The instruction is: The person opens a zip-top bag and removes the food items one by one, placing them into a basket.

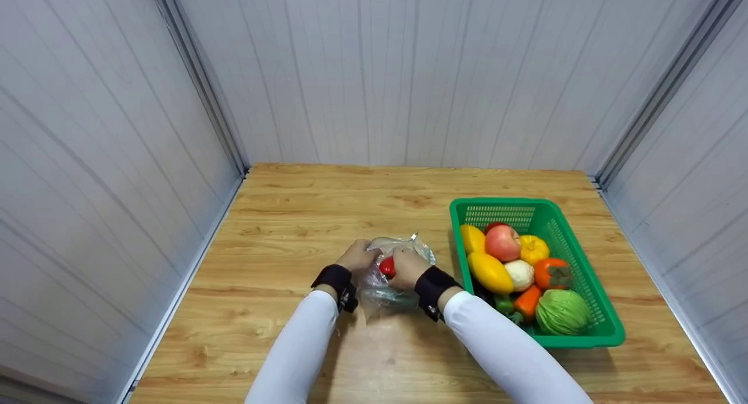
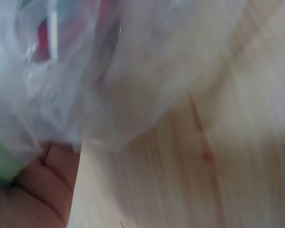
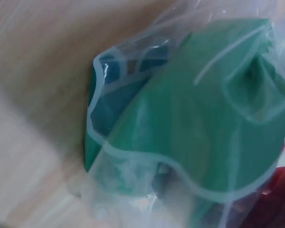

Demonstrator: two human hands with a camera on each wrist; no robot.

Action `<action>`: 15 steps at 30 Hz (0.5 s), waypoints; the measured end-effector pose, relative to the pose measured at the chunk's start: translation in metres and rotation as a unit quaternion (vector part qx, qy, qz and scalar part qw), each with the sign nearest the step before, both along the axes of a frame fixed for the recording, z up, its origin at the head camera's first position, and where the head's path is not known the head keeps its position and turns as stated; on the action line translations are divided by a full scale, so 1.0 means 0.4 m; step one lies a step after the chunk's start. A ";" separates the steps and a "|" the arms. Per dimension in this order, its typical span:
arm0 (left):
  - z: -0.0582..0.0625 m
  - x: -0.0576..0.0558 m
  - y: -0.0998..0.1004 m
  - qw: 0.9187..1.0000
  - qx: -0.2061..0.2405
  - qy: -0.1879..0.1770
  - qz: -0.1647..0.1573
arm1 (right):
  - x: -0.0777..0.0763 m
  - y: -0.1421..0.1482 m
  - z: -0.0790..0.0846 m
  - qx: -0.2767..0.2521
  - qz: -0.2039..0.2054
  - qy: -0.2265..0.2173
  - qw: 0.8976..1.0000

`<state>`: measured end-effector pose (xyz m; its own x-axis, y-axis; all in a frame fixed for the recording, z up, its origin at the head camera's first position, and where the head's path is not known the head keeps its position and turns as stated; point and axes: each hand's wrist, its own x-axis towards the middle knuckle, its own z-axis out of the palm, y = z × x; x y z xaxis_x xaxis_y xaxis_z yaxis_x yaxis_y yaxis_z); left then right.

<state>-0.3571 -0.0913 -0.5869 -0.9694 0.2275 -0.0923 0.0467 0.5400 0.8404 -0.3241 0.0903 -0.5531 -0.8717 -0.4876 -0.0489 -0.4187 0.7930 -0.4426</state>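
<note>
A crinkled clear plastic bag [image 1: 388,297] with green printing lies at the middle of the table between the two hands. My left hand [image 1: 357,256] grips its left side, with curled fingers [image 2: 57,173] against the film in the left wrist view. From the right, my right hand [image 1: 408,268] holds a shiny red fruit or vegetable [image 1: 387,267] at the bag; its exact kind is hidden. Green print [image 3: 194,118] with a white border fills much of the right wrist view, and part of the red thing [image 3: 275,194] shows at its lower right.
A green plastic basket [image 1: 610,328] stands right of the hands, close to the right forearm. It holds several fruits and vegetables, among them an apple [image 1: 502,243], a mango [image 1: 489,272], a persimmon [image 1: 551,273] and a cabbage [image 1: 563,312]. Pale panel walls [image 1: 385,71] enclose the wooden table [image 1: 280,228].
</note>
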 end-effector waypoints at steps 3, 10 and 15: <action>-0.009 -0.001 -0.002 1.000 -0.001 -0.008 -0.006 | -0.008 0.007 -0.019 -0.013 0.009 -0.013 1.000; -0.005 0.011 -0.007 1.000 0.019 -0.010 0.000 | -0.007 0.019 -0.026 -0.050 0.024 0.036 0.998; 0.004 0.022 -0.015 0.999 0.040 -0.018 0.032 | 0.016 0.016 0.011 -0.079 0.000 0.020 0.997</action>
